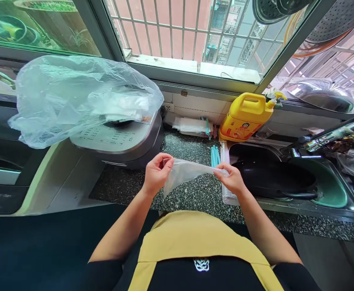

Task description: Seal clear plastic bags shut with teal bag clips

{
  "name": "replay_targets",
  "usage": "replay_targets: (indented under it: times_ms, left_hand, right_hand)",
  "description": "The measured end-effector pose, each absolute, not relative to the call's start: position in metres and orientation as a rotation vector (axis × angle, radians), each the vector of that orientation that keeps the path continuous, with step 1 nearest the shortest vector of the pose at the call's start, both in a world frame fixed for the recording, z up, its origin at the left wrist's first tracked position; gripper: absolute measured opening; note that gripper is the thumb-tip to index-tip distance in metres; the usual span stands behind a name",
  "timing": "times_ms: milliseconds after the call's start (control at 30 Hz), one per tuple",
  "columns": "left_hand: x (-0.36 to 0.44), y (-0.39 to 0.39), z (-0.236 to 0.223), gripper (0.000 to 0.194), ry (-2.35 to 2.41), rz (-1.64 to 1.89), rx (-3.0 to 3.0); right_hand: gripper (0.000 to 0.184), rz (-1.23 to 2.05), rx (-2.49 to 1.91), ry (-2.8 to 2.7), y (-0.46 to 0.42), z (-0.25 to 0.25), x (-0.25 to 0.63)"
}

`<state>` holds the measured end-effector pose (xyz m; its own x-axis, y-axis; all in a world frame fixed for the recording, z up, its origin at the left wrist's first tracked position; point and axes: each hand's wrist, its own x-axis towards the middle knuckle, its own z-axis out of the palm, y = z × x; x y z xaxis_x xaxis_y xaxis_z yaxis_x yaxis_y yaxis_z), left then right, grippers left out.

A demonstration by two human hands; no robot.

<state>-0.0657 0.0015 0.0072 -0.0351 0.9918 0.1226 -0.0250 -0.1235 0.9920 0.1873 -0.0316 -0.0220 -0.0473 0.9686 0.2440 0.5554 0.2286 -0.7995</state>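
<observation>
Speckled stone forms the countertop (191, 202), running below a barred window (191, 24) with pink and grey buildings outside. Over it, to the near left of the yellow jug (245, 121), a translucent piece of plastic film (183, 174) stretches between the two hands. The left hand (158, 173) grasps its wide end, thumb and forefinger pinched on the upper corner and the other fingers curled in; a loose point of film droops just beside and below those fingers. The right hand (231, 178) grips the gathered, narrow end between thumb and fingers, with film bunched at the fingertips.

Directly beyond the film, near the right hand and nearer the person than the yellow jug, turquoise strips (215, 156) lie side by side on the stone. A clear tray (230, 199) sits to their right, partly behind the right hand. Left of the yellow jug, flat clear packets (191, 124) lie against the tiled wall. Farther left stands a grey appliance (113, 140), a large, puffed plastic bag (55, 101) resting across its lid. Right of the yellow jug and closer to the person, a black pan (273, 178) rests in the sink (336, 188), near the metal faucet (319, 142).
</observation>
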Motion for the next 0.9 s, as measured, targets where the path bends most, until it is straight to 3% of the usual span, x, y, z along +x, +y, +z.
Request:
replay_targets:
  times_ms: [133, 267, 400, 900]
  left_hand:
    - [-0.052, 0.007, -0.013, 0.029, 1.154, 1.265, 0.876]
    - [-0.036, 0.007, -0.029, 0.037, 1.11, 1.147, 0.607]
    - [-0.03, 0.002, -0.04, 0.033, 1.133, 1.204, 0.664]
    - [-0.026, -0.017, -0.043, 0.022, 1.105, 1.26, 0.848]
  right_hand:
    - [0.03, 0.868, -1.337, -1.288, -0.049, -0.043, 0.179]
    - [0.029, 0.856, -1.358, -1.049, -0.055, -0.05, 0.17]
    - [0.026, 0.743, -1.475, -0.961, -0.051, -0.046, 0.174]
    - [0.025, 0.319, -1.535, -1.5, -0.057, -0.042, 0.181]
